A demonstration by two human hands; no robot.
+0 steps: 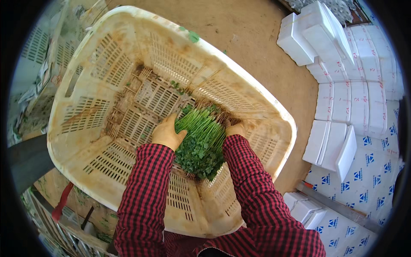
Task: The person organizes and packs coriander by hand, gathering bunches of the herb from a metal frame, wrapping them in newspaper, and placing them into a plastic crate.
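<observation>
A thick bunch of coriander point(199, 139) lies in the right part of a large, dirt-stained cream plastic basket point(282, 141). Its green stems run up to brown roots at the far right, and the leaves spread toward me. At the bunch's left edge, my left hand point(166, 133) grips it with the thumb over the greens; its fingertips are partly hidden. My right hand point(235, 129) closes around the right side by the roots, its fingers largely out of sight behind the plants.
Loose leaves and dirt dot the basket's slotted floor point(139, 124); a leaf point(193, 37) rests on its far rim. White foam boxes point(342, 98) are stacked at the right, beside printed white sheeting point(364, 188). A red strap point(62, 201) hangs at lower left.
</observation>
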